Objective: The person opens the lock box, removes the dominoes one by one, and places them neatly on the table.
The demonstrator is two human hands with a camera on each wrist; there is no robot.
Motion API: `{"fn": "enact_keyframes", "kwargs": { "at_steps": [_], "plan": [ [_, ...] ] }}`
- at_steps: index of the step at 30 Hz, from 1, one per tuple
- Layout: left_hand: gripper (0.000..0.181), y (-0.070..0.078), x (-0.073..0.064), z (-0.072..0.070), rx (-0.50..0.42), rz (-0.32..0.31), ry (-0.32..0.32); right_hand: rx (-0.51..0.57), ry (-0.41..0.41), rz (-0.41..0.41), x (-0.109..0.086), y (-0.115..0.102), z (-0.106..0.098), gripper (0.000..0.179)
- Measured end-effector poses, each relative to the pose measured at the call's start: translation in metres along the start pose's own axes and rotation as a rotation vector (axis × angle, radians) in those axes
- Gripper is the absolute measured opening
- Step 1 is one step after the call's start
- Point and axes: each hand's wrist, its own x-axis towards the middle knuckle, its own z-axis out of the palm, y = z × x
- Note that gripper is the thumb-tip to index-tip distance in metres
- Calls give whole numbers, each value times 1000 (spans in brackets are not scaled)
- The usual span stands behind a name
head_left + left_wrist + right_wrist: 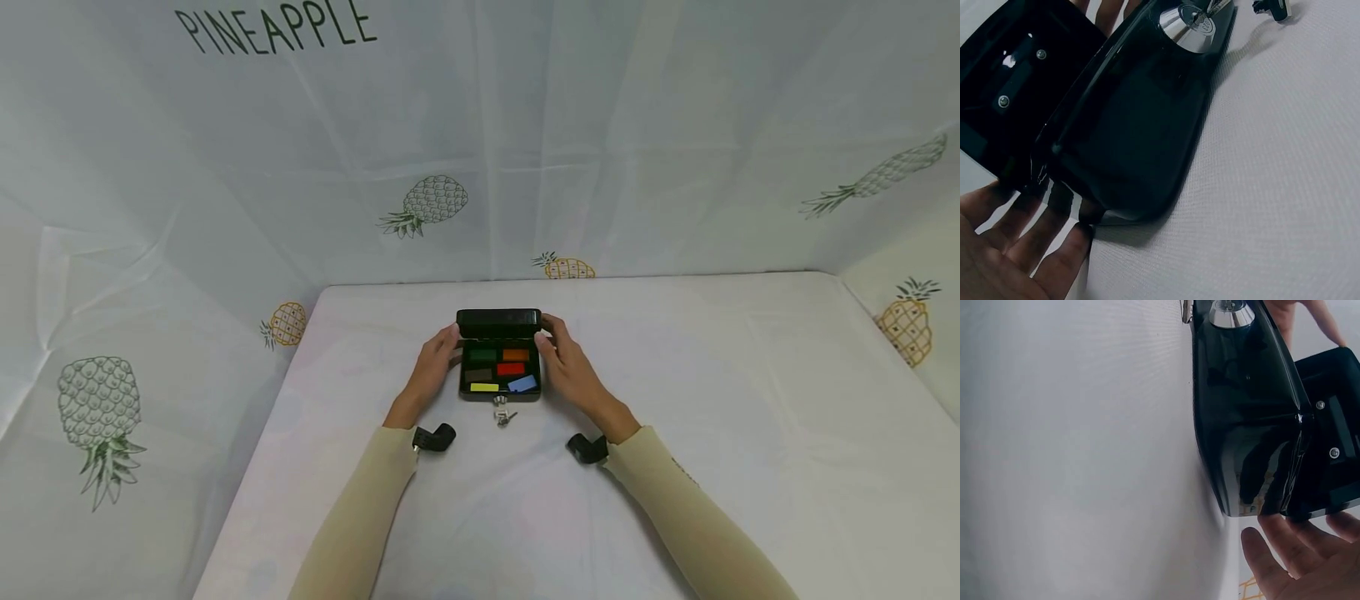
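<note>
Black box sits mid-table, lid raised. Nearest the person, a key sticks out of its front lock. Left hand and right hand flank the box, fingers relaxed and straight, tips touching the lid's back corners. Even pressure from both sides would likely keep the lid from twisting. Coloured blocks fill the tray; the pineapple cloth hangs behind

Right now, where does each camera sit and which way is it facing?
Head: above, facing forward and down at the open black box; both forearms, left hand, right hand.
Left wrist: low, at the box's left wall; left fingers.
Right wrist: low, at its right wall; right fingers.
Both wrist views share the silver lock.
</note>
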Motion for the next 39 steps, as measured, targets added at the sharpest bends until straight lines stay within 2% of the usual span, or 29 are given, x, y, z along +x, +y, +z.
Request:
{"fn": "enact_keyframes", "kwargs": {
  "at_steps": [5, 13, 20, 25, 29, 33, 39],
  "plan": [
    [73, -2, 1, 2, -20, -12, 2, -11, -19, 21, 0, 1, 1, 54],
    [64, -6, 2, 2, -42, -4, -36, -10, -55, 53, -1, 4, 2, 63],
    [72, -11, -1, 1, -12, -4, -50, 14, -84, 85, -1, 6, 4, 69],
    [70, -14, -1, 1, -5, -1, -56, 22, -94, 87, -2, 5, 4, 75],
    [68, -14, -2, -2, 60, 4, -67, 9, -95, 81, -2, 4, 3, 79],
    [73, -15, -6, -8, 127, -15, -125, -64, -97, 75, -3, 3, 1, 84],
    [105, -20, -7, -17, 97, -8, -292, -246, -14, 26, -10, -5, -2, 80]
  ]
}}
